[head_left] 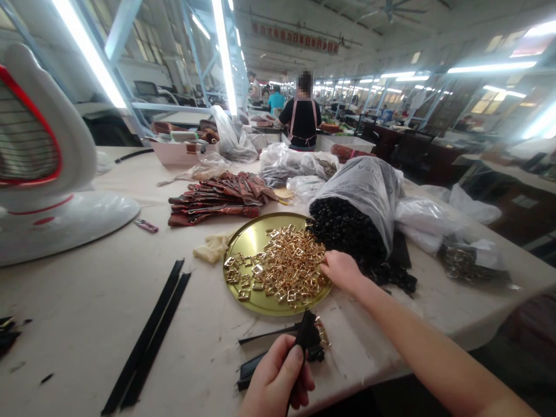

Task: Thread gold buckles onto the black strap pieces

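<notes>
My left hand (280,370) is closed round a black strap (306,329), whose end sticks up between thumb and fingers. Beneath and beside it lie more black strap pieces (256,364) and a few gold buckles (324,336). My right hand (341,269) reaches to the right rim of a round gold tray (243,231) heaped with gold buckles (291,263). Its fingers are drawn together at the edge of the heap, and their tips are partly hidden. Just behind that hand, small black pieces (343,231) spill from a plastic bag (365,179).
Two long black strips (147,336) lie left of the tray, near a cream cloth-like piece (211,248). Behind it are stacked reddish-brown leather pieces (217,200). A white heater (52,214) stands at far left. Clear bags (469,255) sit right. A person (305,119) works ahead, back turned.
</notes>
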`<state>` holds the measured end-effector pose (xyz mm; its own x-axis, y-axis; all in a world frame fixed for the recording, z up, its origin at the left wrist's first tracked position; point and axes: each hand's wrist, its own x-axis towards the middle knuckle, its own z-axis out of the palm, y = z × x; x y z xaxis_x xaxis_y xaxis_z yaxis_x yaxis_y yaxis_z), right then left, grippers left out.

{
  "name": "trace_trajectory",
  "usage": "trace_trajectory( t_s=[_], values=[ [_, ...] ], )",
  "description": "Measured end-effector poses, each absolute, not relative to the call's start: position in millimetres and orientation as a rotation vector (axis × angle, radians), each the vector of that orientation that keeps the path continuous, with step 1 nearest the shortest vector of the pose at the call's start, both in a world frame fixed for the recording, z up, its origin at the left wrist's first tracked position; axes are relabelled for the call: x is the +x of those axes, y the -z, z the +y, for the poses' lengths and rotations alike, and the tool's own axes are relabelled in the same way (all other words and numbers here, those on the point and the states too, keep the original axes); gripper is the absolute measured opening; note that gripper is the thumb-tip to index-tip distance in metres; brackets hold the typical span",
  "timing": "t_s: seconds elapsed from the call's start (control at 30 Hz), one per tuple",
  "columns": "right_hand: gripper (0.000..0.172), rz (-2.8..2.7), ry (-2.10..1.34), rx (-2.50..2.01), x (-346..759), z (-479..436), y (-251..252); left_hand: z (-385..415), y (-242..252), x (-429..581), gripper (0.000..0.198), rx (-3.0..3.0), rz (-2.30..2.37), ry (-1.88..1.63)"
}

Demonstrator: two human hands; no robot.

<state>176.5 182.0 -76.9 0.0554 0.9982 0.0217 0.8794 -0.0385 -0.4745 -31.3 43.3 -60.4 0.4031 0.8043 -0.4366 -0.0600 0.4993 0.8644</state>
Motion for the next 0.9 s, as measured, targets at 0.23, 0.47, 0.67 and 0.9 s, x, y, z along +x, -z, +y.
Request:
trace_trajectory(
  t_s=[0.23, 0.47, 0.67, 0.9],
  values=[
    [0.008, -1.802, -0.642, -1.960, 175, 187, 74, 48, 63, -30, 0.035, 0.788, 1.018, -0.714],
    [0.015, -1.202, -1.477, -1.254, 143, 77, 47, 46, 42, -14, 0.029, 0.859, 1.031, -0.937],
    [0.019, -1.022, -1.466, -1.140, 117, 22, 56, 25, 44, -7, 0.023, 0.981, 1.116, -0.914],
    [0.015, -1.676, -1.297, -1.138, 143, 2, 42, 16, 38, -22, 0.024, 1.064, 1.108, -0.748]
  ],
)
